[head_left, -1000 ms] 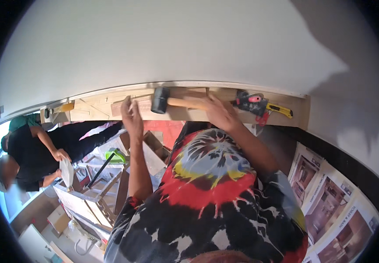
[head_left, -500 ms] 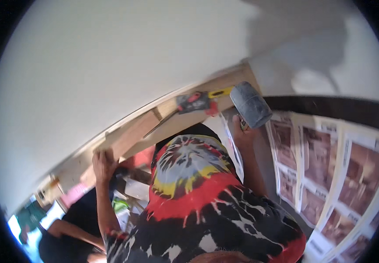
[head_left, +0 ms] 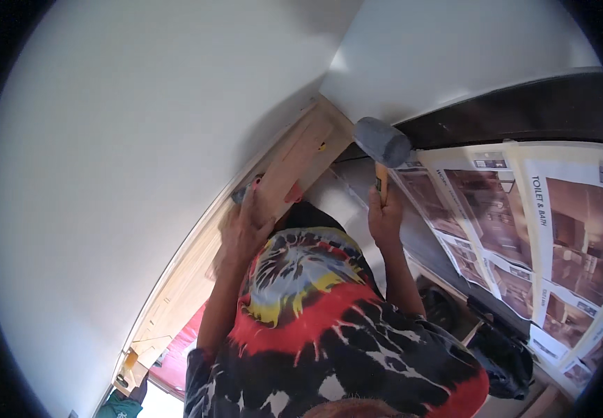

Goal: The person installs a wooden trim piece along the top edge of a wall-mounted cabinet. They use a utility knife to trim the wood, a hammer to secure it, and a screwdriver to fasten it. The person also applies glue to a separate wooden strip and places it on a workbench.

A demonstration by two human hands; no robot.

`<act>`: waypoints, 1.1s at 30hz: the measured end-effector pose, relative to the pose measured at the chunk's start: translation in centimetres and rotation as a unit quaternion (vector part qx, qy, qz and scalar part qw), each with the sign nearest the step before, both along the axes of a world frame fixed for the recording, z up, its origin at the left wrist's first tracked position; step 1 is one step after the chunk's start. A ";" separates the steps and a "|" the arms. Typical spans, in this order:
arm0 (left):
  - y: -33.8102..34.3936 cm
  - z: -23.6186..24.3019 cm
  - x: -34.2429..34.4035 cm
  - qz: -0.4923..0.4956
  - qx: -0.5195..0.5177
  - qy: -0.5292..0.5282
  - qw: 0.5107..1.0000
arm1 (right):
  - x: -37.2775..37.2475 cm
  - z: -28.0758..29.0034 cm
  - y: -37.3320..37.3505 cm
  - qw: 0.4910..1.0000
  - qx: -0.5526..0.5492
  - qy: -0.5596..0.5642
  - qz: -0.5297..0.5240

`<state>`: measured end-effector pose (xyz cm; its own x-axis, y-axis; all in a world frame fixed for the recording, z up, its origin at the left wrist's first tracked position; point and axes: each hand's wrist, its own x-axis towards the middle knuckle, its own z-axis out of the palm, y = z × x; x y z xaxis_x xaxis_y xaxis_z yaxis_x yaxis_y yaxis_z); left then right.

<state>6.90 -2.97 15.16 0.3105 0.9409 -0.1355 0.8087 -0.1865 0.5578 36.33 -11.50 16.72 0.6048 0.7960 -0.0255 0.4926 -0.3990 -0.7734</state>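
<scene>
1. The right hand (head_left: 387,217) is wrapped closely around the wooden handle of a mallet (head_left: 382,142), with no gap showing in that grip. The grey cylindrical head stands clear above the fist; holding it below the head probably keeps the knuckles out of its way.

2. The left hand (head_left: 244,231) lies on the near end of a flat wooden board (head_left: 294,166), fingers along its left side and thumb toward the right. This grip is partly closed, spread to about the board's width, and seems to have hold of it; any contact underneath is hidden.

3. The board points from the left hand toward the wall corner, over the wooden ledge (head_left: 179,282). Whether it rests there or is lifted, I cannot tell. Holding the near end probably steadies it while leaving the far end uncovered.

4. A red item (head_left: 293,194) shows at the board's right edge, mostly covered.

5. The mallet is right of the board, apart from it, near poster sheets (head_left: 571,223).
</scene>
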 end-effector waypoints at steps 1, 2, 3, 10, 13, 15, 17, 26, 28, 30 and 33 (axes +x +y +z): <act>0.8 -1.2 1.4 -0.003 0.008 -0.016 1.000 | 0.6 -0.9 0.1 1.000 -0.022 -0.008 0.018; 1.6 -2.4 2.6 -0.006 0.024 -0.017 1.000 | 0.7 -1.0 0.5 1.000 -0.009 -0.017 0.020; 2.4 -3.5 3.7 -0.008 0.041 -0.017 0.999 | 0.5 -1.1 1.1 0.999 0.005 -0.025 0.023; 4.7 -6.1 4.1 -0.020 0.060 0.020 0.998 | 0.5 -1.8 3.3 0.997 -0.050 0.053 0.017; 6.7 -2.9 4.6 -0.014 -0.061 0.093 0.994 | 0.1 -2.3 4.3 0.998 -0.001 0.050 0.024; 6.6 -5.1 3.8 -0.028 0.031 0.057 0.997 | 0.0 -1.7 5.0 0.999 -0.008 0.035 0.028; 6.8 -6.2 3.3 -0.042 0.067 0.039 0.996 | -0.2 -0.9 6.2 0.999 -0.004 -0.005 0.038; 6.9 -8.0 2.9 -0.086 0.076 0.054 0.992 | -1.0 -1.9 10.6 0.987 -0.119 -0.057 0.091; 6.6 -6.5 2.8 -0.060 0.047 0.033 0.997 | -1.8 -0.2 10.6 0.988 -0.119 -0.032 0.095; 6.9 -6.5 3.2 -0.063 0.096 0.040 0.993 | -2.0 -1.2 10.8 0.993 -0.087 -0.021 0.076; 6.8 -6.6 3.8 -0.079 0.053 0.055 0.994 | -1.3 -3.0 11.0 0.986 -0.156 -0.006 0.058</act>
<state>10.65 3.83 8.58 0.4444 0.8923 -0.0786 0.8194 -0.3695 0.4382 35.01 -0.53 13.67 0.5121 0.8143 -0.2732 0.5566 -0.5569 -0.6165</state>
